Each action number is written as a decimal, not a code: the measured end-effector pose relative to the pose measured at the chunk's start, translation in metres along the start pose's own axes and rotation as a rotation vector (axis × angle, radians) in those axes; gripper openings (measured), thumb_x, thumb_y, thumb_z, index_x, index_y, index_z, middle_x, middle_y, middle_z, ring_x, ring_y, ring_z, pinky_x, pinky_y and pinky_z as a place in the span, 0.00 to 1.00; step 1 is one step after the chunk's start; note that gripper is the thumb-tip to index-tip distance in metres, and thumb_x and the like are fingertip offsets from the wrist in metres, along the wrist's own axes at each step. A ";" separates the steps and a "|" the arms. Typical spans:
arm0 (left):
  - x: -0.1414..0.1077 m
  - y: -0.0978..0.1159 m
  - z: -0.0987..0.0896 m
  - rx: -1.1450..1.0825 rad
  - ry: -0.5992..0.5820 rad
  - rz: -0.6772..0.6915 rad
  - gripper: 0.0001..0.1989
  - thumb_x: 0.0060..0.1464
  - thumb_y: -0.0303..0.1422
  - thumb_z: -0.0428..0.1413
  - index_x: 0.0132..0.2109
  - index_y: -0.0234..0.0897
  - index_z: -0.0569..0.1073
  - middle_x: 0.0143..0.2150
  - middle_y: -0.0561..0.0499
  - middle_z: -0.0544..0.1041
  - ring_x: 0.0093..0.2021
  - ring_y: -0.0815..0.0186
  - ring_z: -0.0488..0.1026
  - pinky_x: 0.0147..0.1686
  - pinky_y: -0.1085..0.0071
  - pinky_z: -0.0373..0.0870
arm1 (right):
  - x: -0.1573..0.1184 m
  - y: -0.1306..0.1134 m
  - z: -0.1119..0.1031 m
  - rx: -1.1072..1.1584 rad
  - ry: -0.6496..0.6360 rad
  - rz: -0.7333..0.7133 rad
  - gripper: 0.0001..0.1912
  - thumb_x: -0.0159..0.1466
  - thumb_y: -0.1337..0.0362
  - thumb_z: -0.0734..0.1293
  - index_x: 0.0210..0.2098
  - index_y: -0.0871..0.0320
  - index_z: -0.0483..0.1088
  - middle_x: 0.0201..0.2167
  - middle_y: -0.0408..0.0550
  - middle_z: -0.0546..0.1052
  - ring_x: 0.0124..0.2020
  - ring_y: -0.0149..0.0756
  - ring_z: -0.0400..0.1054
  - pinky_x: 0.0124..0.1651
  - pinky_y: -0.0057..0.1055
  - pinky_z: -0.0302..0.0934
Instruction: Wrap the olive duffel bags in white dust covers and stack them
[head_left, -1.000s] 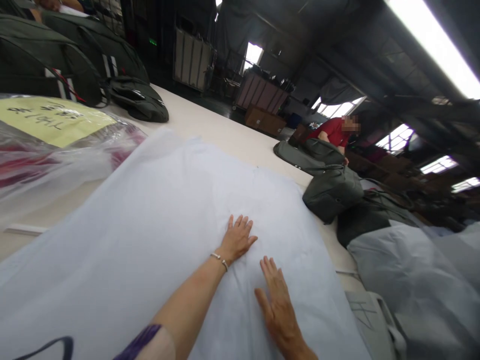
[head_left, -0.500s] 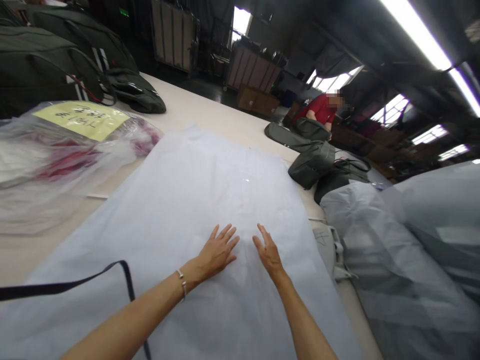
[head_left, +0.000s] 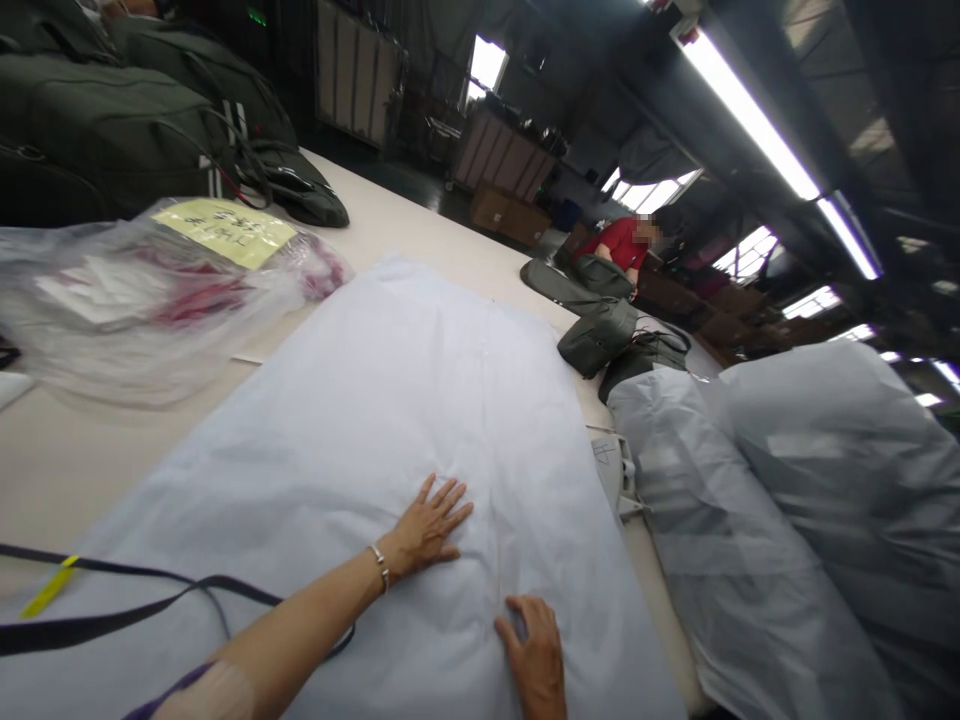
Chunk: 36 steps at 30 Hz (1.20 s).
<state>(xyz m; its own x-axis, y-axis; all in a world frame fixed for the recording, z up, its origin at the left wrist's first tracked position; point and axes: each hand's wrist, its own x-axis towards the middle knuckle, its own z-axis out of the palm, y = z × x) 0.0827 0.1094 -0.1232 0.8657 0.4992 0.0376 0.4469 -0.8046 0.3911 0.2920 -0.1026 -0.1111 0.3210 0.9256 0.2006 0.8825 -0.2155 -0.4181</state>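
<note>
"So, what differs in the head view?"

"Half a second ago both hands were nearly level; now the right hand (head_left: pixel 534 645) has come back toward the person, below the left hand (head_left: pixel 427 527), its fingers curled. The left hand's fingers are spread flat."

"On what?"

"Both rest on the large, wrinkled white sheet (head_left: pixel 360 420), spread across the pale counter (head_left: pixel 401 215). A flat black strap (head_left: pixel 75 632) runs over its lower left, a bright yellow strip (head_left: pixel 49 592) now showing near it."

"Is the right hand gripping anything?"

"I can't tell; its fingers bend down at the sheet."

"And the containers?"

"At left, a clear plastic bag (head_left: pixel 150 360) holds crimson and white contents, with a yellow handwritten paper (head_left: pixel 225 233) at its far side. Behind are dark green fabric bags (head_left: pixel 127 130). At right, bulky grey plastic sacks (head_left: pixel 847 450); what's inside I can't make out."
</note>
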 end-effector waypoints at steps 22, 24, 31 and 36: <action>-0.002 0.027 -0.010 -0.035 0.067 -0.216 0.27 0.60 0.33 0.53 0.65 0.38 0.60 0.65 0.38 0.65 0.66 0.53 0.60 0.64 0.47 0.52 | 0.032 -0.055 -0.010 0.359 -0.247 0.318 0.10 0.54 0.56 0.66 0.24 0.55 0.73 0.27 0.45 0.76 0.30 0.39 0.69 0.38 0.31 0.62; 0.000 0.033 -0.012 -0.030 0.104 -0.233 0.30 0.60 0.31 0.52 0.68 0.39 0.55 0.68 0.40 0.60 0.67 0.56 0.58 0.64 0.51 0.53 | 0.031 -0.057 -0.001 0.328 -0.263 0.325 0.09 0.54 0.57 0.65 0.24 0.55 0.73 0.26 0.45 0.76 0.30 0.39 0.70 0.38 0.30 0.61; 0.010 0.053 0.004 -0.066 0.139 -0.074 0.30 0.62 0.43 0.52 0.68 0.46 0.56 0.71 0.43 0.53 0.71 0.52 0.48 0.65 0.43 0.47 | 0.037 -0.062 -0.004 0.232 -0.361 0.274 0.07 0.54 0.61 0.65 0.23 0.55 0.73 0.27 0.45 0.76 0.31 0.38 0.70 0.38 0.29 0.61; 0.009 0.049 0.020 -0.076 0.013 -0.109 0.32 0.60 0.50 0.52 0.67 0.45 0.58 0.70 0.41 0.56 0.70 0.46 0.47 0.63 0.36 0.45 | 0.027 -0.050 -0.011 0.277 -0.319 0.245 0.07 0.53 0.59 0.67 0.29 0.54 0.75 0.30 0.45 0.78 0.30 0.37 0.71 0.39 0.30 0.64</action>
<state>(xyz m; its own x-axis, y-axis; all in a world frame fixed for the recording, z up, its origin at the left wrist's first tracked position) 0.1172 0.0683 -0.1224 0.8094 0.5872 0.0027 0.5199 -0.7187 0.4617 0.2603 -0.0700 -0.0746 0.3485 0.9164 -0.1971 0.6554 -0.3886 -0.6477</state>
